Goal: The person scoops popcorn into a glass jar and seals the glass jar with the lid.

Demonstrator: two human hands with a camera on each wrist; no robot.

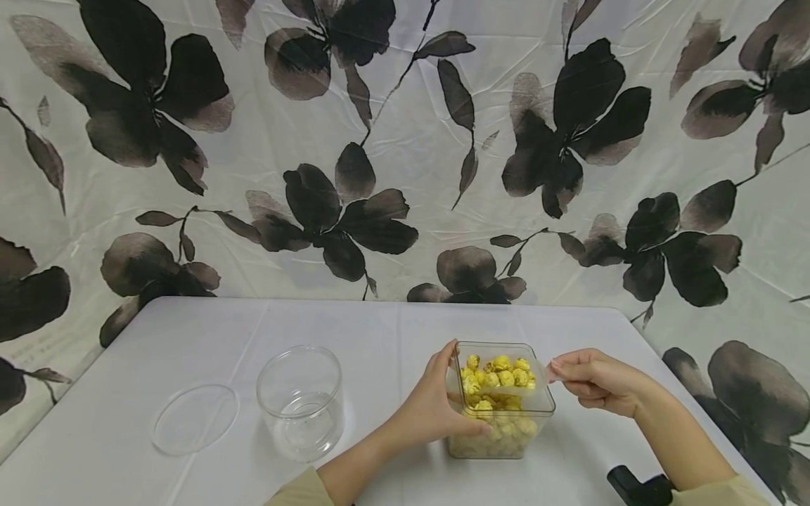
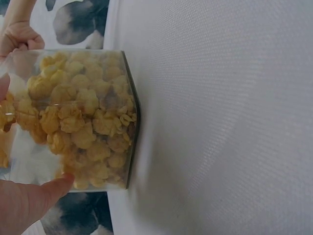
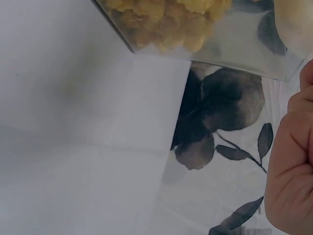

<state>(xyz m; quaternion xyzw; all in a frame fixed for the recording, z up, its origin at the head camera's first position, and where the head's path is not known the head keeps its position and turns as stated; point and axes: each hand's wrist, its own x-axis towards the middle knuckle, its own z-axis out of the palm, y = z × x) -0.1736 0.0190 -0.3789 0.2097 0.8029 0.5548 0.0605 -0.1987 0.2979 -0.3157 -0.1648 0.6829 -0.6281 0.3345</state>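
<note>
A clear square container [image 1: 540, 413] stands on the table, partly filled with yellow popcorn [image 1: 506, 378]. My left hand [image 1: 435, 402] grips its left side, thumb across the near wall and fingers at the far left edge. In the left wrist view, a fingertip [image 2: 62, 185] presses against the wall in front of the popcorn. At the container's right rim my right hand [image 1: 601, 383] pinches the handle of a translucent, pale scoop [image 1: 540, 372]. The scoop's bowl dips inside the container among the popcorn. The right wrist view catches only the curled side of that hand [image 3: 293, 171].
To the left stands a clear round jar [image 1: 300, 422] without a lid on it. A clear round lid [image 1: 195, 419] lies flat beside it. A black object [image 1: 639, 487] shows by the right forearm. Behind the white table [image 1: 380, 337] hangs a floral cloth [image 1: 436, 211].
</note>
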